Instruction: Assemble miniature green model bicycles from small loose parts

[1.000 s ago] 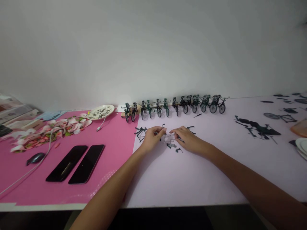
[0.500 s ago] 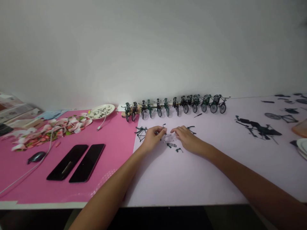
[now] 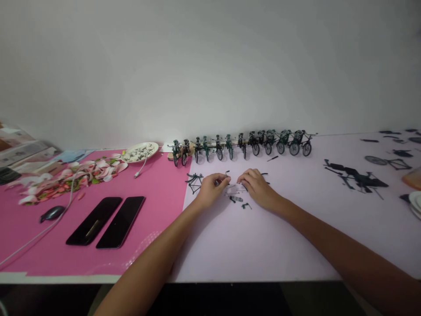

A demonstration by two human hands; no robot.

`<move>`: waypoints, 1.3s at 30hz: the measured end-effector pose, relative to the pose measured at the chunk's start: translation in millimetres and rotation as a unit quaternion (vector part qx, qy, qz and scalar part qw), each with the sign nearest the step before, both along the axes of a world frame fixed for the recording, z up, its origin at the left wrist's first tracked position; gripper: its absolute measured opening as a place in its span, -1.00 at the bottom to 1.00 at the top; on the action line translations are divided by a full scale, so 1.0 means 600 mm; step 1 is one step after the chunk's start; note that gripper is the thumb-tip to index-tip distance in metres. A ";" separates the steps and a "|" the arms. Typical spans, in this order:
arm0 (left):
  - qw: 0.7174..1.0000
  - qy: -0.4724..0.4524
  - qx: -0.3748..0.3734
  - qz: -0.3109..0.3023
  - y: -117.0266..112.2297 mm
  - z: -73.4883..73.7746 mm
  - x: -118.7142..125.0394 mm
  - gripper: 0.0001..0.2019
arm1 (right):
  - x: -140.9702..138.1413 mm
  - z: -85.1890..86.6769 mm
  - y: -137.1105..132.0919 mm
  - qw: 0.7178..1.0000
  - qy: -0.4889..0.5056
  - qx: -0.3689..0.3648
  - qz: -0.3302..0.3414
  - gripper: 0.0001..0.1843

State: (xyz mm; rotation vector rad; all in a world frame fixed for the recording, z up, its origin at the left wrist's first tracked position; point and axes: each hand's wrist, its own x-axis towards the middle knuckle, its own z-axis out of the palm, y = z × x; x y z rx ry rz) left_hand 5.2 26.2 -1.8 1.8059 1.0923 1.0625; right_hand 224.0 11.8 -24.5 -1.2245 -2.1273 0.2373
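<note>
Both hands (image 3: 234,189) pinch what seems a clear bag (image 3: 235,189); loose dark parts (image 3: 241,202) alongside.

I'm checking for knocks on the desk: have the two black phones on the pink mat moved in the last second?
No. The two black phones lie side by side in the same spot against the pink mat and its edge; only the camera shifted slightly.

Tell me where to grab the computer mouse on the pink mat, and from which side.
Take the mouse across its two long sides, coming down from above: it lies flat, domed top up. A white cable runs just beside it, so keep fingers off that.
</note>
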 end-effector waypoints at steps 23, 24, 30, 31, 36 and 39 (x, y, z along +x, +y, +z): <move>1.000 -0.024 -0.007 -0.006 -0.009 -0.007 0.007 -0.60 | -0.030 0.001 -0.021 0.973 0.230 0.014 -0.002 -0.76; 0.999 -0.032 -0.012 -0.008 -0.010 -0.007 0.008 -0.59 | -0.031 -0.001 -0.022 0.968 0.250 0.006 0.002 -0.72; 0.998 -0.062 -0.021 -0.024 -0.009 -0.012 0.008 -0.57 | -0.035 0.008 -0.030 0.971 0.239 -0.019 0.018 -0.70; 0.997 -0.064 -0.022 -0.028 -0.007 -0.014 0.007 -0.57 | -0.036 0.010 -0.031 0.972 0.231 -0.022 0.017 -0.72; 0.994 -0.082 -0.043 -0.049 -0.001 -0.021 0.005 -0.54 | -0.036 0.009 -0.029 0.968 0.248 -0.020 0.021 -0.87; 0.994 -0.075 -0.048 -0.065 0.000 -0.023 0.005 -0.57 | -0.036 0.008 -0.027 0.965 0.261 -0.012 0.029 -0.89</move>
